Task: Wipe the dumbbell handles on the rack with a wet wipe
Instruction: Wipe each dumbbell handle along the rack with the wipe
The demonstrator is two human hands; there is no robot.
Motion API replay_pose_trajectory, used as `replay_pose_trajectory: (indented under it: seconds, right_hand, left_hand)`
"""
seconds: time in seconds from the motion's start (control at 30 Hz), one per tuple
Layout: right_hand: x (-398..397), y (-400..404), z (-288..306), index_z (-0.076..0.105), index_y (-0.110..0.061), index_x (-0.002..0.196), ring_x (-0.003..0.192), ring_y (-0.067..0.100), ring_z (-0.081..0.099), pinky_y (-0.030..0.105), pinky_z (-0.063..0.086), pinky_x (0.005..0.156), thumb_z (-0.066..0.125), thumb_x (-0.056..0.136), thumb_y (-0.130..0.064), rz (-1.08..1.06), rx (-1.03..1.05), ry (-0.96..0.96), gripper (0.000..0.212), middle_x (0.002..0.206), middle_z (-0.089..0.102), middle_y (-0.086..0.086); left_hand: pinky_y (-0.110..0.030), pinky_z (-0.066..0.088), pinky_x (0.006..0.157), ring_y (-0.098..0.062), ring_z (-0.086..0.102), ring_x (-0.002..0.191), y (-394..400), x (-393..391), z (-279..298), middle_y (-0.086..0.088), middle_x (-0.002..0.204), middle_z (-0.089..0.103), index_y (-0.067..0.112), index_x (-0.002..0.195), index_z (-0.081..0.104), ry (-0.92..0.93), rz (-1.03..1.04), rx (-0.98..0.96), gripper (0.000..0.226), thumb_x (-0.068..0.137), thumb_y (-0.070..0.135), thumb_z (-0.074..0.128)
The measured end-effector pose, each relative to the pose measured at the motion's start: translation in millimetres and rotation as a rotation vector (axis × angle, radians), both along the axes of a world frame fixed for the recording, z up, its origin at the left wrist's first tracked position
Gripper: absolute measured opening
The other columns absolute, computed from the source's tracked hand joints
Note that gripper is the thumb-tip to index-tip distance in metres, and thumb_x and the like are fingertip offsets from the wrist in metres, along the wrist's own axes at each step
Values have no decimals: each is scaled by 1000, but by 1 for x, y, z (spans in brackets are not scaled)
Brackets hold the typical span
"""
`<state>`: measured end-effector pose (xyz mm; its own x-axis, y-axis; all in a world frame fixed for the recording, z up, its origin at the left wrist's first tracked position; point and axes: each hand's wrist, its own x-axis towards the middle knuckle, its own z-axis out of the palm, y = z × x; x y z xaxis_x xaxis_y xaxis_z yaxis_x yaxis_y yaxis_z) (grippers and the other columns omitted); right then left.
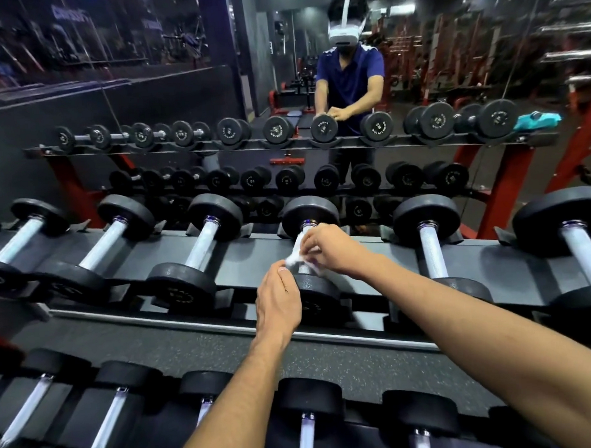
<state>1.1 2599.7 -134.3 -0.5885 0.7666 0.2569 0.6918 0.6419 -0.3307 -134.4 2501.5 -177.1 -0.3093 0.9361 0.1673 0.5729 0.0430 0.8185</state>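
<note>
Seven dumbbells lie side by side on the upper shelf of the rack [241, 246], each with a pale knurled handle between two black heads; the leftmost is cut by the frame edge. On the lower shelf [327, 354] at least six more show, partly cropped at the bottom.

Both hands work at the fourth dumbbell [311, 257] from the left. The white wipe [297, 257] is wrapped around its handle. The right hand [332, 249] pinches the wipe with curled fingers from the right side, hiding most of the handle. The left hand [279, 300] rests against the near head of the same dumbbell, its thumb touching the wipe's lower edge; whether its fingers grasp anything cannot be told, as they are hidden behind the hand.

A mirror [180, 93] stands behind the rack and repeats the rows of dumbbells and the person. In the reflection a turquoise cloth [536, 120] lies at the right end of the top shelf.
</note>
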Motion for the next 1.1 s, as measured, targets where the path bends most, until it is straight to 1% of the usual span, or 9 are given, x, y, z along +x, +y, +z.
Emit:
replay_pose_trajectory:
  seconds: [0.1, 0.17, 0.27, 0.37, 0.5, 0.6, 0.83, 0.97, 1.1]
  right_hand:
    - [-6, 8, 4, 77, -4, 89, 96, 26, 60, 20, 33, 78, 67, 84, -10, -201, 63, 77, 13, 97, 69, 11]
    - [-9, 8, -2, 76, -6, 87, 93, 27, 60, 26, 38, 77, 69, 86, -15, -302, 28, 125, 12, 94, 67, 13]
    - [-7, -7, -12, 71, -9, 77, 69, 18, 64, 22, 43, 62, 74, 82, -11, -342, -192, 234, 6, 78, 71, 9]
    - [-3, -16, -15, 64, -13, 67, 50, 8, 60, 18, 47, 55, 76, 78, -7, -350, -368, 302, 17, 65, 68, 4]
    - [-10, 1, -2, 68, -9, 79, 66, 16, 64, 24, 51, 64, 72, 80, -13, -508, -272, 452, 6, 72, 68, 4]
    - [-17, 10, 6, 69, -5, 89, 72, 19, 63, 20, 47, 63, 68, 83, -17, -563, -264, 467, 13, 78, 69, 6]
    - [-13, -27, -4, 72, -8, 85, 86, 24, 66, 26, 52, 73, 73, 83, -15, -401, -394, 133, 6, 90, 72, 11]
    - [-19, -5, 5, 68, -3, 81, 80, 24, 64, 23, 46, 63, 63, 85, -8, -535, -262, 330, 9, 84, 71, 12]
    - [-21, 11, 4, 63, -12, 81, 76, 21, 61, 18, 39, 49, 62, 87, -11, -621, -262, 487, 6, 90, 71, 11]
  left_hand:
    - [-29, 31, 110, -21, 47, 131, 1, -1, -1, -7, 143, 54, 12, 142, 50, 9, -4, -15, 46, 106, 27, 25]
    - [-29, 29, 111, -21, 46, 133, 1, -1, -2, -7, 144, 54, 11, 142, 50, 14, -4, -18, 46, 106, 26, 25]
    - [-29, 31, 110, -22, 47, 131, 1, -1, -1, -8, 141, 56, 10, 140, 52, 18, 1, -1, 45, 106, 25, 26]
    - [-31, 33, 110, -23, 48, 130, 1, -1, -1, -8, 140, 57, 11, 139, 53, 18, 4, 6, 45, 106, 25, 26]
    - [-32, 33, 112, -22, 48, 131, 1, -1, -1, -7, 141, 56, 10, 140, 52, 21, -4, 1, 46, 106, 25, 25]
    - [-30, 31, 111, -22, 47, 132, 1, -2, -1, -7, 141, 56, 10, 140, 52, 22, -11, -12, 46, 106, 25, 25]
    - [-28, 31, 107, -23, 47, 130, 1, -1, -1, -8, 139, 57, 11, 138, 53, 27, -1, 6, 45, 106, 24, 25]
    - [-28, 29, 110, -21, 46, 133, 1, -2, -3, -7, 142, 55, 11, 141, 51, 31, -13, 0, 46, 106, 25, 24]
    - [-27, 29, 110, -20, 46, 133, 2, -3, -4, -6, 142, 55, 11, 140, 51, 29, -19, -1, 46, 105, 25, 24]
